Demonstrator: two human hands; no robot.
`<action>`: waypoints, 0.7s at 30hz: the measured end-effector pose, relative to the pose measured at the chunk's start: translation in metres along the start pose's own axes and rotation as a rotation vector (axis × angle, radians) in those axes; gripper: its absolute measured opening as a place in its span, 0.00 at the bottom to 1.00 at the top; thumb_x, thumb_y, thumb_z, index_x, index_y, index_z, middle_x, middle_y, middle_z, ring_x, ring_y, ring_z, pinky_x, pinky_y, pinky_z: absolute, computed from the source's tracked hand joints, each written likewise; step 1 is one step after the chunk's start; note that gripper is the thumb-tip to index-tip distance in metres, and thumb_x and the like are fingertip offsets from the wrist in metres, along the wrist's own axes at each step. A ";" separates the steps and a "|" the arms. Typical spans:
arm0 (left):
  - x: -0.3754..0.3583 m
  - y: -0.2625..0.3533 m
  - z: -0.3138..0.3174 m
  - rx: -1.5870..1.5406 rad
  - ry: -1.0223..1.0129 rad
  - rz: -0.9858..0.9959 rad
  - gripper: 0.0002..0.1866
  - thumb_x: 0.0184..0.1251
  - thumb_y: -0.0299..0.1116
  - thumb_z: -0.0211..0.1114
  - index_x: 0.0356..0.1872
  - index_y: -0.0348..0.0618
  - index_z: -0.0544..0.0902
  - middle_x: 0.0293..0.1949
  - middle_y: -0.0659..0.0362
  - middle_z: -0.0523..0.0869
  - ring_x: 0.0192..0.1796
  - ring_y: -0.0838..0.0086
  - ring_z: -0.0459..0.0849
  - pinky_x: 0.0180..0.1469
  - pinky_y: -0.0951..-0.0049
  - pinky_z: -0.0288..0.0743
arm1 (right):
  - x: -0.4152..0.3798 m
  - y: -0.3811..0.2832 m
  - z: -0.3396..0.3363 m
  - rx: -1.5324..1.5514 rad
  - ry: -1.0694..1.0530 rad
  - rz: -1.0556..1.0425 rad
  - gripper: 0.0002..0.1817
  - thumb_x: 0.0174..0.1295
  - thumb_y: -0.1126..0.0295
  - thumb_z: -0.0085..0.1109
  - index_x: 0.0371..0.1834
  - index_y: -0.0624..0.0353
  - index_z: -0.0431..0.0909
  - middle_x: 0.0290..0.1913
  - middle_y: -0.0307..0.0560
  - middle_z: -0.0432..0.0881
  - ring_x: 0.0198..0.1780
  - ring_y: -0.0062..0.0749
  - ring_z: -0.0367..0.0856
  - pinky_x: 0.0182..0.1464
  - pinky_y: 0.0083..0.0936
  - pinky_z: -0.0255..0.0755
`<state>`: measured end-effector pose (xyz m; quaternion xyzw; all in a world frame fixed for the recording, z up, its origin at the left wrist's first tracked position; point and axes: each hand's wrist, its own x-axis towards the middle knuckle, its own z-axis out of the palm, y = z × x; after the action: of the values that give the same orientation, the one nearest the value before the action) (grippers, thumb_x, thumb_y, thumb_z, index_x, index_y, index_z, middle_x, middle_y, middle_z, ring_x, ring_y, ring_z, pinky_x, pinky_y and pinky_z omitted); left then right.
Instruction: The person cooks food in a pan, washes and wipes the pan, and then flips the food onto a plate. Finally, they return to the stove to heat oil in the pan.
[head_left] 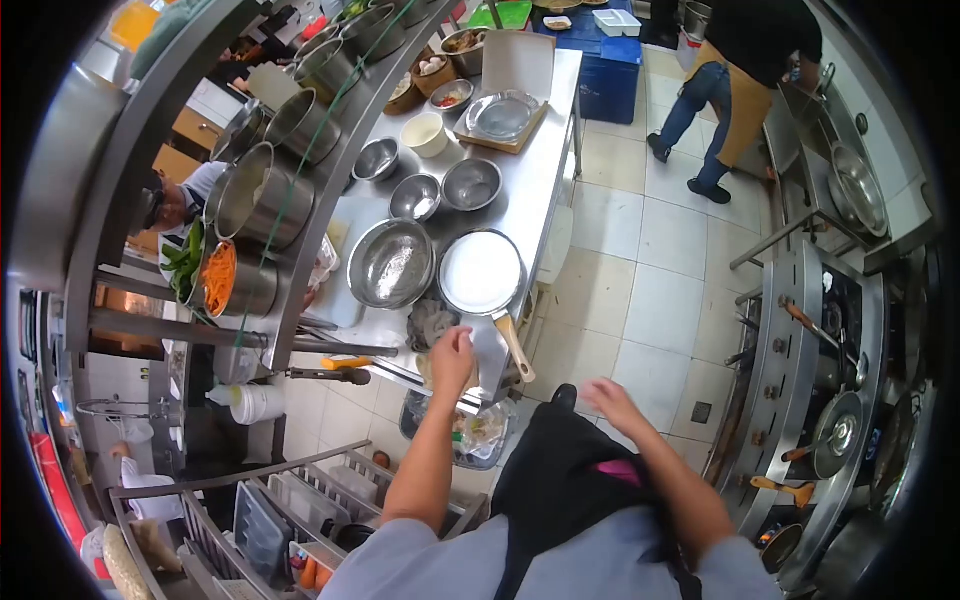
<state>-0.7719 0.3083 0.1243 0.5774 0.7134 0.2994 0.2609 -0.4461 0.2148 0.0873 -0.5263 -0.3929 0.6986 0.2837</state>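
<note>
My left hand [452, 360] is over the near end of the steel table [545, 170], its fingers curled closed. Whatever they may hold is hidden. Just beyond it lies a crumpled grey cloth [431, 325]. A frying pan [482, 272] with a white inside sits to the right of the cloth, its wooden handle [514, 350] sticking out past the table edge. Left of the pan stands a large steel bowl [391, 264]. My right hand [612, 402] hangs in the air in front of my black apron [560, 480], fingers apart and holding nothing.
Smaller steel bowls [472, 185] and an opened cardboard box [517, 65] stand farther along the table. A shelf with pots [305, 125] overhangs the left. On the right is a stove [770, 370] with pans. Another person [735, 90] bends at the far right.
</note>
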 end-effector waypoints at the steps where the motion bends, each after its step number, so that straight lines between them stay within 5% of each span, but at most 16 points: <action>1: 0.010 0.000 -0.003 -0.069 0.035 -0.017 0.10 0.68 0.30 0.58 0.43 0.38 0.85 0.29 0.54 0.86 0.33 0.73 0.85 0.38 0.73 0.76 | 0.040 0.001 0.018 -0.033 -0.081 0.073 0.18 0.71 0.59 0.51 0.57 0.57 0.75 0.52 0.42 0.82 0.51 0.27 0.80 0.52 0.27 0.74; 3: 0.031 0.002 -0.009 -0.106 0.074 0.009 0.11 0.68 0.29 0.58 0.46 0.38 0.84 0.31 0.53 0.87 0.34 0.72 0.85 0.40 0.73 0.76 | 0.103 -0.005 0.054 0.197 -0.166 0.166 0.19 0.67 0.57 0.60 0.53 0.57 0.77 0.43 0.44 0.81 0.45 0.27 0.79 0.47 0.26 0.76; 7: 0.075 0.002 -0.005 -0.105 0.084 0.058 0.13 0.66 0.30 0.60 0.49 0.38 0.82 0.36 0.51 0.87 0.36 0.68 0.86 0.42 0.70 0.77 | 0.157 -0.029 0.093 0.469 -0.350 0.373 0.13 0.66 0.57 0.62 0.41 0.53 0.76 0.31 0.40 0.78 0.32 0.26 0.78 0.36 0.25 0.76; 9: 0.088 0.015 -0.005 0.067 0.032 0.030 0.16 0.65 0.30 0.60 0.53 0.39 0.80 0.45 0.47 0.85 0.44 0.60 0.85 0.49 0.64 0.76 | 0.169 -0.023 0.101 0.601 -0.505 0.390 0.14 0.66 0.57 0.62 0.33 0.48 0.67 0.20 0.33 0.66 0.19 0.21 0.66 0.22 0.21 0.65; 13: 0.114 0.007 0.014 0.226 0.100 0.232 0.21 0.64 0.31 0.61 0.58 0.38 0.77 0.56 0.44 0.78 0.55 0.52 0.78 0.58 0.59 0.71 | 0.162 -0.023 0.106 0.505 -0.377 0.376 0.17 0.67 0.56 0.62 0.36 0.45 0.61 0.18 0.28 0.58 0.14 0.15 0.54 0.14 0.17 0.47; 21: 0.120 0.057 0.020 0.322 0.005 0.178 0.33 0.66 0.41 0.62 0.69 0.39 0.67 0.64 0.35 0.68 0.65 0.40 0.67 0.67 0.51 0.62 | 0.127 -0.053 0.092 0.425 -0.334 0.312 0.15 0.67 0.59 0.61 0.35 0.48 0.63 0.19 0.30 0.59 0.14 0.15 0.55 0.14 0.17 0.49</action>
<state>-0.7427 0.4371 0.1488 0.6717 0.6988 0.2048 0.1360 -0.5717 0.3222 0.0797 -0.3872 -0.1938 0.8770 0.2084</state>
